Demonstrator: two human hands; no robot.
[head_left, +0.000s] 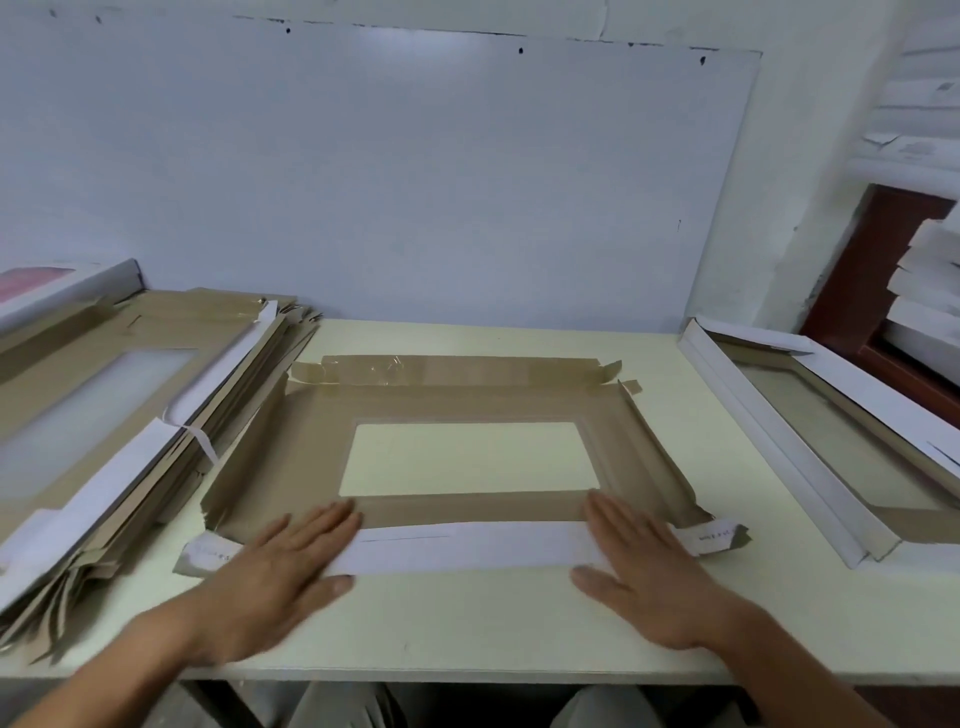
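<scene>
Blank (457, 402): near flap (467, 545) folded in | left hand (280, 566), right hand (654, 571) press its ends, fingers (332, 519) straight, holding nothing | far flap (452, 371) apparently still to fold.

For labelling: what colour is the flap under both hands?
White: the flap on the brown cardboard blank, head view.

We take the pale table (467, 623) as our landmark. On its left end lies a stack of flattened brown box blanks (130, 415) with white strips along their edges. At the table's far left corner sits a white box with a pink window (47, 286). On its right end rests a folded white tray (769, 441), brown inside. A large white panel (415, 182) stands along the table's back edge. Beyond the right end, white boxes (930, 291) pile up beside a red-brown frame (857, 270).
</scene>
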